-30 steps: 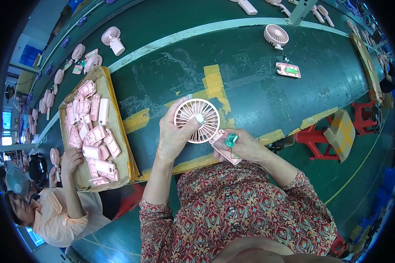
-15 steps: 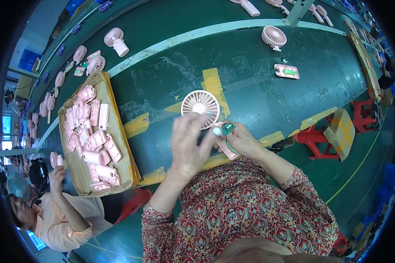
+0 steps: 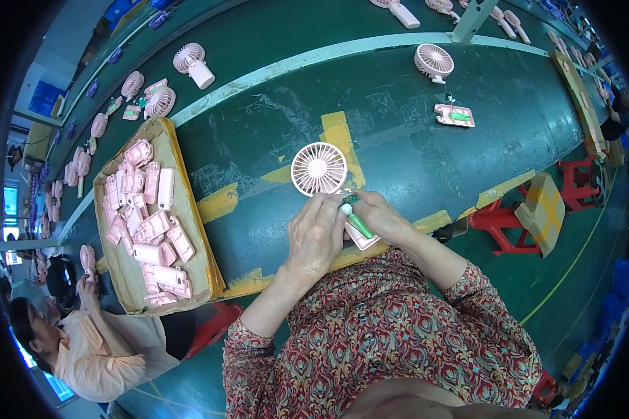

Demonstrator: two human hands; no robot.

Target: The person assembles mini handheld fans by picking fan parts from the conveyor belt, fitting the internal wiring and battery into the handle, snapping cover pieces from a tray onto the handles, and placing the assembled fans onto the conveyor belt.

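Observation:
A pink handheld fan lies at the bench's near edge, its round caged head face up. Its opened handle shell points toward me, with a green battery along it and a small green circuit board at its upper end. My left hand closes round the fan's left side near the neck; its fingertips are partly hidden. From the right, my right hand grips the fan, with thumb and fingers bent beside the circuit board. A white end shows on the battery between my hands.
At left, a cardboard tray holds several pink handle shells. Farther right on the green bench lies another opened fan with its shell. More fans line the far conveyor. A co-worker sits at left; red stools stand right.
My left hand has come down from over the fan head to the handle. The green battery now shows in the shell. The co-worker's raised hand and fan have lowered.

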